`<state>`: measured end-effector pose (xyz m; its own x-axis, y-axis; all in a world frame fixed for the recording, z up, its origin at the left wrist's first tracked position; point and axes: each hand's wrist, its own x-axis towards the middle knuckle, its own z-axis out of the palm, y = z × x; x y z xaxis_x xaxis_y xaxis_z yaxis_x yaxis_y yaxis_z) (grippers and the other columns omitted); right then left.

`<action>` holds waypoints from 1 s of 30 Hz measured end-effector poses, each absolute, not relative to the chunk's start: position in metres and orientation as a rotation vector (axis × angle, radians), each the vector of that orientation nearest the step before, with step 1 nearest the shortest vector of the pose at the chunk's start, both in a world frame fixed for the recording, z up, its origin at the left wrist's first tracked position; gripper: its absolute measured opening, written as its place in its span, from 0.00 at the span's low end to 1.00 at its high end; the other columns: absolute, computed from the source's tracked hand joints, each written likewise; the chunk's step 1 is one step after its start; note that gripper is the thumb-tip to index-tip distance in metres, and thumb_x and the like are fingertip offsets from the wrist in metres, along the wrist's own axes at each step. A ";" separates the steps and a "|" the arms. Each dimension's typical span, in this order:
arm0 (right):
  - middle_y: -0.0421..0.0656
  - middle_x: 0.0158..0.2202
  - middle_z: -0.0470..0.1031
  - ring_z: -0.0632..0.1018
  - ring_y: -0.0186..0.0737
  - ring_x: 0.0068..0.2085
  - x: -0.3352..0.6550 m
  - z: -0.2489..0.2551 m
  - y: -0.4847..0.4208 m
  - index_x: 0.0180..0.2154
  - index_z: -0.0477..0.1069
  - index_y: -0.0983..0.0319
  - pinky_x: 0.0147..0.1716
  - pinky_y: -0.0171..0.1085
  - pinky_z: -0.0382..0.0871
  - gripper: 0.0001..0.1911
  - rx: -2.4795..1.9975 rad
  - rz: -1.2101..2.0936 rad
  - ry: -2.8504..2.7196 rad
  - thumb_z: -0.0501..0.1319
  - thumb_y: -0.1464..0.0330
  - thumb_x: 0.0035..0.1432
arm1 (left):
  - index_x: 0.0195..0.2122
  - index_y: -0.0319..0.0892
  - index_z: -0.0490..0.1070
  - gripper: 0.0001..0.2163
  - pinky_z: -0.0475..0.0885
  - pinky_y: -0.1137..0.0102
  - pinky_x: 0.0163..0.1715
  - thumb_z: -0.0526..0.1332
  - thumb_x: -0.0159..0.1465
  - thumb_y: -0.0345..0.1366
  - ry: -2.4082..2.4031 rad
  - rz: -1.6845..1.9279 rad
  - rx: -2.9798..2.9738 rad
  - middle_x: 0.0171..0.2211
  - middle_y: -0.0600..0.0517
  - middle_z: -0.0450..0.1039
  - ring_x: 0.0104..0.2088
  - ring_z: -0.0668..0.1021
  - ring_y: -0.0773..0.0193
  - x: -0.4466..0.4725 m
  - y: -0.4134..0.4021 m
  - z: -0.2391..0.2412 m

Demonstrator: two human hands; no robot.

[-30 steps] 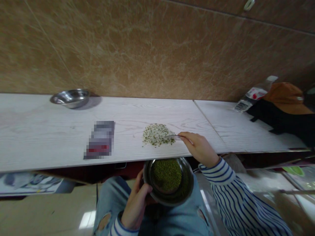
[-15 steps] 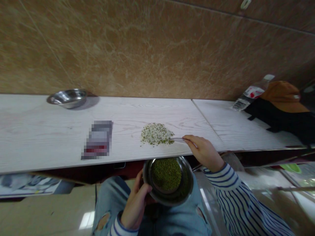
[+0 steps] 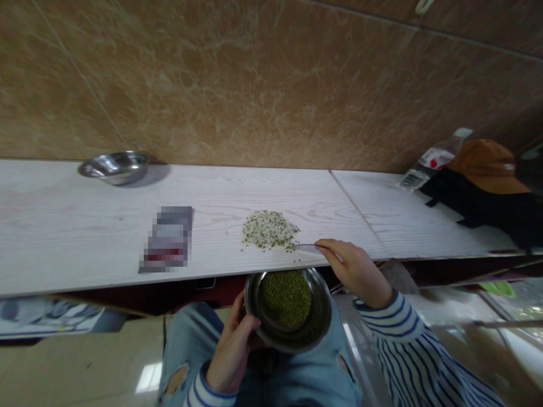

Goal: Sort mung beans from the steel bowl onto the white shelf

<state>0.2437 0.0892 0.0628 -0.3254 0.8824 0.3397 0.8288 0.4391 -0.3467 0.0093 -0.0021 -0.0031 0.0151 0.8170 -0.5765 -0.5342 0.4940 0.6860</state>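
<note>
Plainly, in the head view, your left hand (image 3: 237,339) is clamped on the near-left rim of a steel bowl (image 3: 319,316), thumb over the lip, with green grains (image 3: 286,297) inside. The bowl sits over your lap, its far rim right by the front edge of the bench (image 3: 63,226); whether the two touch, you cannot tell from here. Your right hand (image 3: 350,265) is closed in a pinch on a thin metal utensil (image 3: 305,245), whose tip lies at the near-right border of a mixed heap (image 3: 269,229) of white and green grains on the bench top; its exact shape is too small to make out. A few stray grains (image 3: 297,260) lie between the heap and the edge, just above the bowl. To work the heap's border well, lay the utensil low and nearly flat, take a small portion at a time, and press lightly so that nothing flicks sideways. Hold the bowl level and its mouth close under the edge, since any gap could let loose grains drop to your lap. The second bowl (image 3: 114,168) and the blurred flat packet (image 3: 165,240) stand well apart on the left, out of your way.
</note>
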 end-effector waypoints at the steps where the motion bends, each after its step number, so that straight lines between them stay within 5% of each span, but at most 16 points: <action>1: 0.43 0.40 0.77 0.77 0.40 0.40 0.245 0.063 0.088 0.44 0.70 0.60 0.42 0.41 0.71 0.12 -1.443 0.151 -2.215 0.51 0.68 0.63 | 0.58 0.45 0.59 0.31 0.72 0.66 0.29 0.60 0.50 0.30 1.137 1.084 0.313 0.43 0.47 0.73 0.36 0.75 0.58 0.009 -0.002 -0.003; 30: 0.44 0.40 0.78 0.77 0.40 0.41 0.253 0.065 0.083 0.44 0.71 0.61 0.43 0.41 0.71 0.13 -1.476 0.130 -2.214 0.51 0.68 0.62 | 0.56 0.45 0.60 0.30 0.71 0.68 0.27 0.59 0.50 0.29 1.152 1.090 0.329 0.41 0.49 0.74 0.35 0.75 0.59 0.013 -0.003 0.002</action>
